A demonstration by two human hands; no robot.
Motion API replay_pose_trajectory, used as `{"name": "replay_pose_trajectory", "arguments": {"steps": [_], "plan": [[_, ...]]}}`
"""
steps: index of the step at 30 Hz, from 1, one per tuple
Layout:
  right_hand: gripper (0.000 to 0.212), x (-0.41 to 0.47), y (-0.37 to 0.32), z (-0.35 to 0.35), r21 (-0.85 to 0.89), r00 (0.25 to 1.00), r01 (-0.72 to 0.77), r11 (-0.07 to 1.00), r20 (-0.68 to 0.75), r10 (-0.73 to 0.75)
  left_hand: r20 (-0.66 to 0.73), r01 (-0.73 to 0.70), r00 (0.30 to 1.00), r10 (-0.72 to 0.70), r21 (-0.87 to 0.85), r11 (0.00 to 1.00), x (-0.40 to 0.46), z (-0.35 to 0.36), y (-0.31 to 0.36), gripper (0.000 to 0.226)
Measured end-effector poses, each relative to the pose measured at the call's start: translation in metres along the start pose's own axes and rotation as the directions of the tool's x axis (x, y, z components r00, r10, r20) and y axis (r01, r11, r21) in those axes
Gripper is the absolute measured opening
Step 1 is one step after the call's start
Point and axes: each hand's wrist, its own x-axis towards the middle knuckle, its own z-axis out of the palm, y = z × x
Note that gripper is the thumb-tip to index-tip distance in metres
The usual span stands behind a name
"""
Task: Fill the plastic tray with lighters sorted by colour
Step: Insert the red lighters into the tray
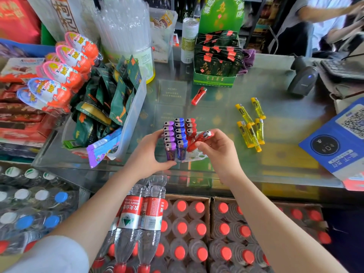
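On a shop's glass table (216, 115), the left hand (151, 152) steadies the near-left edge of the plastic tray (194, 155) while the right hand (218, 148) pinches a red lighter (199, 140), tilted base-down-left, just above the empty near-right holes.

Glass counter top (275, 91), pretty crowded. The white plastic tray (194, 155) sits near the front edge, a loose red lighter (199, 96) lies further back, and a bunch of yellow lighters (252, 125) is scattered to the right. A green display box (213, 80), a barcode scanner (302, 79) and a clear bin (136, 109) of snack packets sit there too.
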Motion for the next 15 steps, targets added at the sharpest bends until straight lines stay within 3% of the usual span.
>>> {"name": "replay_pose_trajectory", "arguments": {"steps": [6, 10, 15], "plan": [[0.021, 0.002, 0.001, 0.000, -0.234, 0.995, 0.061, 0.970, 0.085, -0.042, 0.003, 0.026, 1.000, -0.026, 0.014, 1.000, -0.001, 0.000, 0.000, 0.073], [0.016, 0.004, -0.004, -0.003, -0.500, 0.977, 0.190, 0.845, 0.178, -0.115, 0.021, 0.032, 0.999, -0.032, 0.008, 0.999, 0.000, 0.000, -0.001, 0.071], [0.020, 0.009, -0.009, 0.000, -0.623, 0.970, 0.231, 0.747, 0.205, -0.129, 0.030, 0.027, 0.999, -0.027, 0.005, 1.000, 0.002, 0.001, -0.002, 0.068]]}}
